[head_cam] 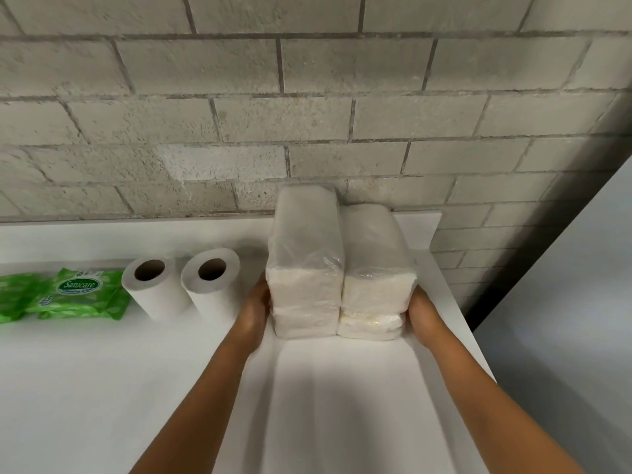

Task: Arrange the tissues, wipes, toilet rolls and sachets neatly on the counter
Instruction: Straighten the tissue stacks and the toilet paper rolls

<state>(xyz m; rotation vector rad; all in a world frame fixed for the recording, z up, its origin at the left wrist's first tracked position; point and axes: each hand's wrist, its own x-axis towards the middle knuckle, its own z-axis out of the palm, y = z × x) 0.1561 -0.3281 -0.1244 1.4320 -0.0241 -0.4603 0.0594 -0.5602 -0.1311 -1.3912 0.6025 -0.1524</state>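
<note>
Two stacks of plastic-wrapped tissue packs stand side by side, touching, at the tabletop's [102,388] back right corner: left stack [304,265] taller, right stack [374,275] lower. Left hand [254,311] presses flat on the left stack's outer side, right hand [422,316] on the right stack's outer side; fingers mostly hidden, so curl can't be told. Two toilet rolls [181,285] stand upright just left of the stacks. Green wipes packs [77,295] lie at the left edge.

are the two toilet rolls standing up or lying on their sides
Standing up. Both toilet rolls rest on end on the counter, cardboard cores facing upward.
</note>
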